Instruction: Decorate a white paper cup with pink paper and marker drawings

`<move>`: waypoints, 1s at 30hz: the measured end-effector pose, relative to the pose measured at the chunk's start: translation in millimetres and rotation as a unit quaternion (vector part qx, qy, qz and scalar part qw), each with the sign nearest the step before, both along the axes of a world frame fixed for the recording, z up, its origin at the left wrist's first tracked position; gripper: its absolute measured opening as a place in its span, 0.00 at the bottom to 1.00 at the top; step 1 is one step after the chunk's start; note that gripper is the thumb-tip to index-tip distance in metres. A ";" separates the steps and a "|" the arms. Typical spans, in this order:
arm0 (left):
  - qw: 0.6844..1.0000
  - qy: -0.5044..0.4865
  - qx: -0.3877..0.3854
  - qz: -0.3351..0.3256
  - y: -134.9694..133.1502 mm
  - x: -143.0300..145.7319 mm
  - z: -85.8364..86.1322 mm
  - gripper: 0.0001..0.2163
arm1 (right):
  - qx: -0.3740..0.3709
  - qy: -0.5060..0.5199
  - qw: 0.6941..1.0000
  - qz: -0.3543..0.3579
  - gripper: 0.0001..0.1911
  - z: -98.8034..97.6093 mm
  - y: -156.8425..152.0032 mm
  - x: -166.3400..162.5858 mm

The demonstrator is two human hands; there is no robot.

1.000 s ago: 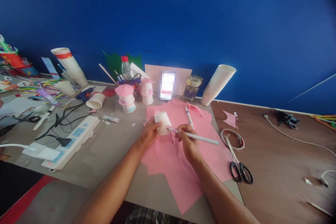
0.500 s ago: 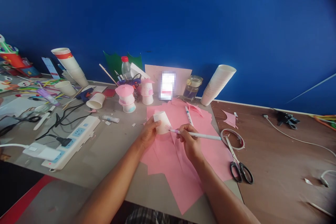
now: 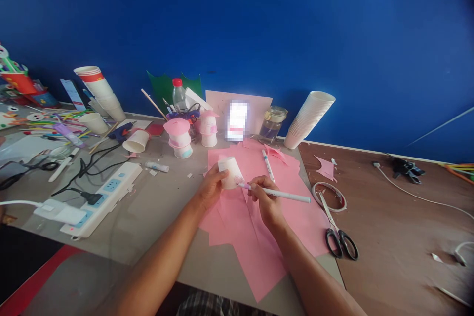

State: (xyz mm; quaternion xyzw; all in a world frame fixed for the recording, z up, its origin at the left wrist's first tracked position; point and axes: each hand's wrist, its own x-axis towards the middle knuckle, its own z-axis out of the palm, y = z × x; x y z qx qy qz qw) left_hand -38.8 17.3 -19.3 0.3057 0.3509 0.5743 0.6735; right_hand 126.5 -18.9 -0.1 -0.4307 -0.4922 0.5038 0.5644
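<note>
L hand (image 3: pixel 212 186): thumb and fingers closed round side of white paper cup (image 3: pixel 228 172), approx. centre of workspace, tilted, over pink sheets (image 3: pixel 259 271). R hand (image 3: pixel 268 202): fingers pinched on pale marker (image 3: pixel 292 196), tip at cup's lower R wall by pinkish strokes; actual contact can't be confirmed. Second marker (image 3: pixel 268 165) lies on sheets, beyond R hand. To R: black-handled scissors (image 3: pixel 334 231), blades across tape roll (image 3: pixel 336 209). Rear: leaning cup stack (image 3: pixel 310 119), lidded jar (image 3: pixel 272 126), lit phone (image 3: pixel 237 121) (screen blurred) against pink board (image 3: pixel 216 103). L of phone: two pink-topped cup towers, near one (image 3: pixel 179 139) w/ blue patch, other (image 3: pixel 208 132) just behind. Far L: power strip (image 3: pixel 111 187), plugs in.
</note>
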 end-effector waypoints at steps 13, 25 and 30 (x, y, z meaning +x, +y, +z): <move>1.000 -0.009 0.006 -0.001 1.3 -0.7 -2.2 0.16 | -0.006 -0.029 1.000 -0.010 0.08 -2.9 1.0 -0.9; 1.000 -0.029 -0.001 -0.007 3.1 -2.1 -5.6 0.19 | -0.021 0.110 0.994 -0.016 0.09 -5.2 7.4 4.3; 0.999 -0.040 -0.002 -0.010 4.0 -3.2 -9.1 0.18 | -0.001 0.131 0.990 -0.045 0.09 -5.2 11.1 4.9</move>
